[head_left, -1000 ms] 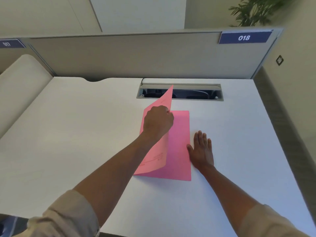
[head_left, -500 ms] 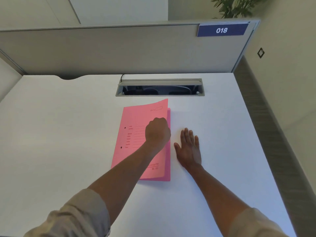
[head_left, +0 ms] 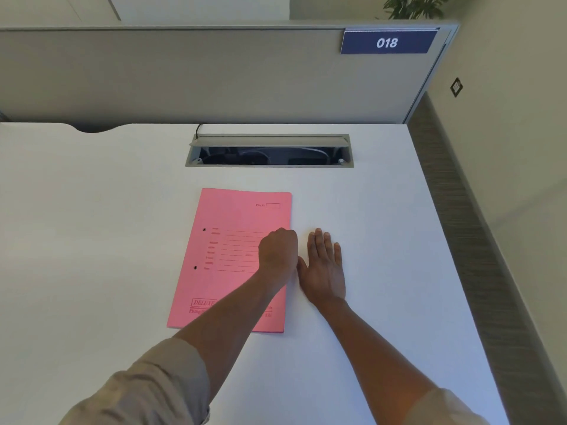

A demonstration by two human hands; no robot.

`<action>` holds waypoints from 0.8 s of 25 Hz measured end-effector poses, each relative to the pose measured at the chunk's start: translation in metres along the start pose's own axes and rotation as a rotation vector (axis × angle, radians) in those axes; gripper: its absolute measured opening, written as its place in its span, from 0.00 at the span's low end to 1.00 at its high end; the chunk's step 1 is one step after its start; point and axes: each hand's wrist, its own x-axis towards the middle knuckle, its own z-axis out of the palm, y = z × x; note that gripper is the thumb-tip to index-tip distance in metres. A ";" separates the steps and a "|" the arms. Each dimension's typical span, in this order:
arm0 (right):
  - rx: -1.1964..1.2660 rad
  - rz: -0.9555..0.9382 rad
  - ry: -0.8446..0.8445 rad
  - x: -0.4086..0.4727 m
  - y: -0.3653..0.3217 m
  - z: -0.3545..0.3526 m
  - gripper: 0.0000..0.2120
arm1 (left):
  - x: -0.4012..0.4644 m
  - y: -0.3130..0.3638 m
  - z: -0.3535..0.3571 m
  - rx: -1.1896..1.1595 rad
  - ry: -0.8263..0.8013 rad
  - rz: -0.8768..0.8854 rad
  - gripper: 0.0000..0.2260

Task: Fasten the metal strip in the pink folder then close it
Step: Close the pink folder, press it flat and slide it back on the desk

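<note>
**deskjockey:** Since it's only thin card, how does the pink folder (head_left: pixel 233 256) handle?

**me:** Light and floppy, I'd guess. The cover bends if I lift it by one corner, and I reckon it slides easily on a smooth top. Best place to hold it is the open long edge on the right, about halfway along, or just press flat on the cover. The left edge is the spine side, with two punch holes (head_left: pixel 200 248) showing through the cover. The metal strip itself isn't visible with the cover down.

**deskjockey:** Which way is it lying?

**me:** Flat and shut on the white desk (head_left: pixel 92 225), right in front of me. Long axis runs away from me toward the cable tray (head_left: pixel 270 150), leaning a touch to the right at the far end. Print reads upright from my seat, the file number box at the far right corner.

**deskjockey:** And your hands?

**me:** My left hand (head_left: pixel 277 253) is curled loosely, knuckles up, resting on the cover near the right edge; can't tell if it's pinching anything. My right hand (head_left: pixel 323 268) lies open, palm down on the desk just beside the folder.
</note>
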 end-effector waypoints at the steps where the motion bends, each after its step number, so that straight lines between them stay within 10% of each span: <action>1: 0.000 0.000 0.001 0.000 0.000 0.000 0.32 | 0.001 0.001 0.002 0.013 -0.003 0.008 0.05; 20: -0.046 0.015 -0.035 0.001 -0.006 -0.001 0.32 | -0.028 -0.044 0.018 0.017 0.018 0.058 0.07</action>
